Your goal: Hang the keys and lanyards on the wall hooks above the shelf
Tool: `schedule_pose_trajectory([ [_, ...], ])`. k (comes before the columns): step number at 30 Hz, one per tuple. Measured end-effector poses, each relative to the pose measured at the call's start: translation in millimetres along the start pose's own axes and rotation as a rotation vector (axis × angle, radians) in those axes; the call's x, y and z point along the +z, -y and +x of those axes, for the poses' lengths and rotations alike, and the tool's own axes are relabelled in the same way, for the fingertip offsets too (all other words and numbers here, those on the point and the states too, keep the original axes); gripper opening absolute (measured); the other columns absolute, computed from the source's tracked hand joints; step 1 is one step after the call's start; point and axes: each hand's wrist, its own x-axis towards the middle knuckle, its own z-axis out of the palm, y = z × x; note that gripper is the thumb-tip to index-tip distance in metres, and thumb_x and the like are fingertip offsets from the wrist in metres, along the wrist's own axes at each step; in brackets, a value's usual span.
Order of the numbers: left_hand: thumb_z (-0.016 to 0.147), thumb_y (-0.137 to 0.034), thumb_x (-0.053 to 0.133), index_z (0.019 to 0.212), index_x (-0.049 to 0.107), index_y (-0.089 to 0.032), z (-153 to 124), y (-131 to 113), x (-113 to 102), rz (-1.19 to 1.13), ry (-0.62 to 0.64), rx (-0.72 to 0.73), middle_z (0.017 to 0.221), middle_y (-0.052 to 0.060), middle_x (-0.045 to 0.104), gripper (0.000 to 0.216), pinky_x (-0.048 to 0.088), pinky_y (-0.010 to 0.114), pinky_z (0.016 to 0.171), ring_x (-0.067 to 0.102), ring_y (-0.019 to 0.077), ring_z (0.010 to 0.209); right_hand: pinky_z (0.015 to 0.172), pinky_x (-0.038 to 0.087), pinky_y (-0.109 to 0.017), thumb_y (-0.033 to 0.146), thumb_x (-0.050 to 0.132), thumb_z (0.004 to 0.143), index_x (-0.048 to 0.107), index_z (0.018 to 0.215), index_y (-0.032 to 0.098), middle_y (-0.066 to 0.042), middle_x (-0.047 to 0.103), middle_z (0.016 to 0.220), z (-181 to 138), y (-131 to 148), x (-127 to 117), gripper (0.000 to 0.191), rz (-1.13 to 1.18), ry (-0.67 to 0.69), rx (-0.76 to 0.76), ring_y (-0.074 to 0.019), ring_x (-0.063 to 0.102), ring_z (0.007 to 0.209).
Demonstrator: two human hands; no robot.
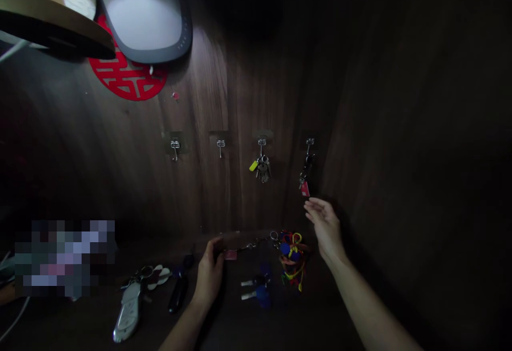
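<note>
A dark wood panel carries a row of small metal hooks. The two left hooks (175, 147) (220, 145) are bare. A key bunch with a yellow tag (262, 167) hangs on the third hook. Keys with a red tag (305, 180) hang on the fourth hook. My right hand (326, 225) is raised just under the red tag, fingers loosely apart, holding nothing. My left hand (210, 273) rests on the dark shelf, its fingers pinched on a small pink tag (231, 255) joined to a key chain (252, 244).
On the shelf lie blue-headed keys (258, 289), a bunch with coloured cords (293, 260), a silver car key (128, 316), a black fob (178, 289) and a flower-shaped charm (158, 275). A red paper-cut ornament (128, 79) and a grey device (146, 20) sit above.
</note>
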Motion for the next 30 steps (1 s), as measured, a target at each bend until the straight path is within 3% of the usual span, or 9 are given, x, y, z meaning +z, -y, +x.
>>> schedule_pose_trajectory([
  [8, 0.081, -0.021, 0.048, 0.117, 0.051, -0.021, -4, 5, 4, 0.285, 0.069, 0.177, 0.113, 0.009, 0.065, 0.036, 0.048, 0.040, 0.092, 0.060, 0.0218, 0.106, 0.077, 0.050, -0.035, 0.040, 0.059, 0.073, 0.058, 0.091, 0.021, -0.006, 0.066, 0.087, -63, -28, 23, 0.026, -0.146, 0.316, -0.044, -0.0207, 0.063, 0.086],
  [12, 0.082, -0.022, 0.049, 0.112, 0.057, -0.022, -7, -2, 6, 0.475, 0.157, 0.257, 0.112, 0.008, 0.066, 0.031, 0.044, 0.047, 0.093, 0.057, 0.0262, 0.110, 0.077, 0.050, -0.034, 0.029, 0.051, 0.076, 0.058, 0.091, 0.022, -0.005, 0.066, 0.089, -82, -52, 31, 0.018, -0.300, 0.465, -0.100, -0.0199, 0.062, 0.087],
  [15, 0.084, -0.022, 0.047, 0.106, 0.060, -0.023, -8, -7, 5, 0.500, 0.190, 0.290, 0.103, 0.006, 0.069, 0.025, 0.046, 0.044, 0.089, 0.061, 0.0245, 0.100, 0.083, 0.047, -0.035, 0.019, 0.047, 0.076, 0.059, 0.092, 0.022, -0.004, 0.065, 0.092, -86, -62, 31, 0.020, -0.471, 0.558, -0.199, -0.0191, 0.061, 0.090],
  [22, 0.081, -0.019, 0.048, 0.097, 0.061, -0.023, -10, -17, 5, 0.486, 0.223, 0.263, 0.092, 0.005, 0.069, 0.021, 0.045, 0.041, 0.085, 0.062, 0.0234, 0.090, 0.090, 0.041, -0.038, 0.010, 0.045, 0.079, 0.061, 0.103, 0.026, -0.004, 0.064, 0.102, -88, -60, 31, 0.033, -0.854, 0.649, -0.380, -0.0222, 0.055, 0.102],
  [30, 0.077, -0.013, 0.045, 0.088, 0.061, -0.023, -15, -27, 4, 0.433, 0.326, 0.226, 0.089, 0.004, 0.067, 0.021, 0.041, 0.038, 0.085, 0.059, 0.0227, 0.090, 0.086, 0.041, -0.039, 0.013, 0.049, 0.081, 0.060, 0.108, 0.028, -0.005, 0.064, 0.101, -91, -62, 30, 0.033, -1.042, 0.664, -0.481, -0.0239, 0.054, 0.100],
])
